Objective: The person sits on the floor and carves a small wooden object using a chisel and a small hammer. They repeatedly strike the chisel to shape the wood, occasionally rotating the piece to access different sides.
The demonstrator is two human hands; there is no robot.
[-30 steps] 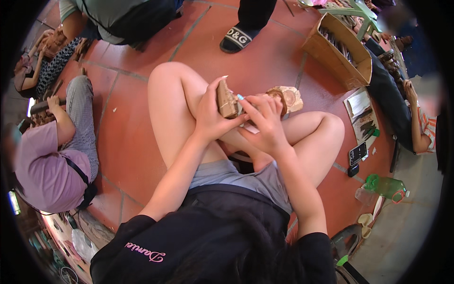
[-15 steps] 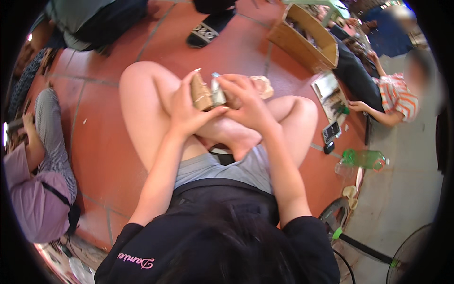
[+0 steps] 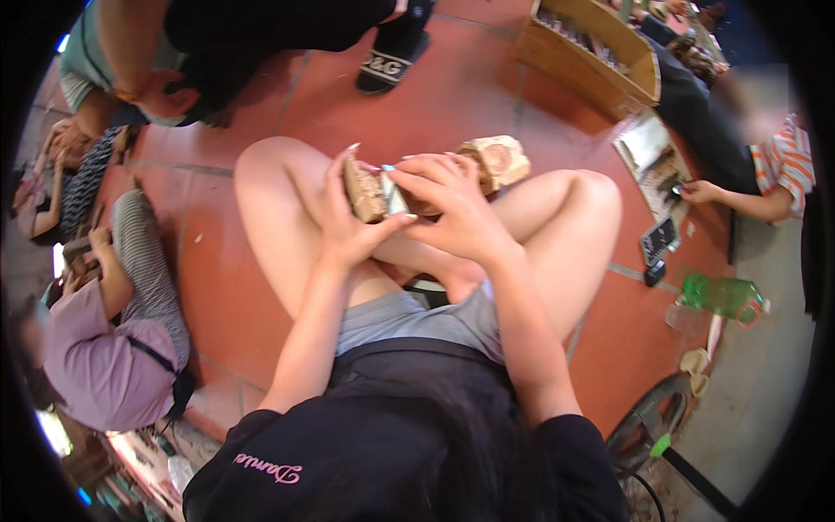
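Note:
My left hand [image 3: 348,222] is closed round a light brown, rough-faced block [image 3: 364,191] that looks like carved wood, its thumb reaching under the near end. Right beside it, my right hand [image 3: 457,209] pinches a small pale grey-green piece [image 3: 393,193] against the block's side. What that piece is I cannot make out, and the fingers hide part of it. Both hands are above my crossed legs. Just beyond my right hand, a chunky pale wooden block [image 3: 497,163] with a rounded reddish patch stands near my right knee.
Red floor tiles [image 3: 209,261] surround me. A wooden box [image 3: 591,56] of thin pieces is at the far right. A phone [image 3: 658,241], a green plastic bottle [image 3: 726,297] and a fan [image 3: 652,422] are to my right. Other people sit left and right; one leans in at top left.
The whole view has shifted, so most things appear lower and further right. My hands keep their hold, the block turned slightly. The person at top left has leaned further in.

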